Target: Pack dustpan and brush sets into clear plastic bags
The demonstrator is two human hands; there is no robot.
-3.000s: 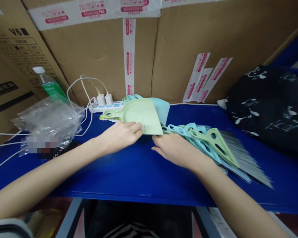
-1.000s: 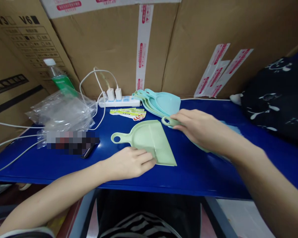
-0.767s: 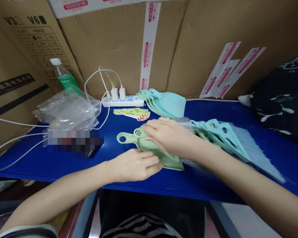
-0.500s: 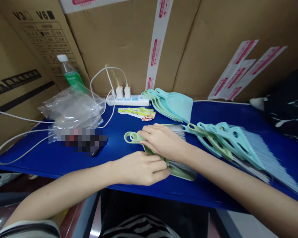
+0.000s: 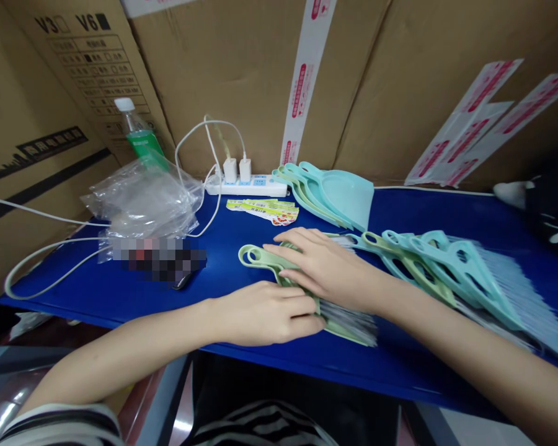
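A light-green dustpan (image 5: 348, 332) lies near the table's front edge, with a light-green hand brush (image 5: 281, 267) on top of it, grey bristles to the right. Their two ring-ended handles overlap at the left. My left hand (image 5: 272, 313) is closed on the near side of the dustpan, fingertips curled out of sight. My right hand (image 5: 325, 266) rests palm down over the brush, thumb and fingers spread, green plastic showing between them. Right of it lie several blue and green hand brushes (image 5: 465, 266), overlapping. Behind stands a fanned stack of blue and green dustpans (image 5: 344, 195).
A white power strip (image 5: 260, 186) with two chargers sits at the back, near yellow-green label strips (image 5: 265, 209). Left are clear plastic bags (image 5: 144, 198), a green-labelled bottle (image 5: 142, 139), a blurred-out dark object (image 5: 181, 269) and loose white cables. Cardboard boxes (image 5: 237, 74) wall the back.
My right hand's fingers have spread apart over the brush, baring more of its green body. My left hand keeps its grip. The whole view has shifted slightly.
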